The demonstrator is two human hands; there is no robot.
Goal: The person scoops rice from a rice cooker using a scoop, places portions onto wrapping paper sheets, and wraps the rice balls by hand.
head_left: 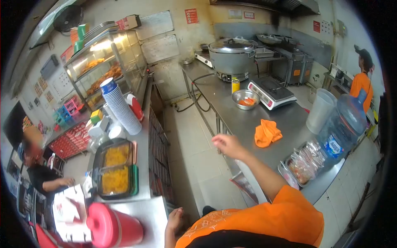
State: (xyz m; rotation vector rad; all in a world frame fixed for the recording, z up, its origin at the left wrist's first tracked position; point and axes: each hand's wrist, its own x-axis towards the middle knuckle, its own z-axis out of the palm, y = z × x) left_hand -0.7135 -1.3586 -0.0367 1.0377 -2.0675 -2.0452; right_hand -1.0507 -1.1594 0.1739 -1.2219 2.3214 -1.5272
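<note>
My right hand [228, 146] is held in the air beside the edge of the steel table, with its fingers loosely bent and nothing in them. Nearest to it on that table lies a crumpled orange cloth [267, 133]. Low in the view, my left hand [175, 219] hangs by the corner of the left counter. Its fingers are curled in, and I see nothing in them. On that counter, a pink lidded jug [118, 227] stands close to the left hand. Behind the jug is a black two-part tray [97, 165] of yellow food.
The steel table [231, 120] bears a rice cooker [231, 58], scale [271, 94], metal bowl [245, 100] and water bottle [343, 124]. Stacked cups [120, 107] stand on the left counter. A tiled aisle [186, 136] runs between. One person [45, 173] is left, another [362, 89] far right.
</note>
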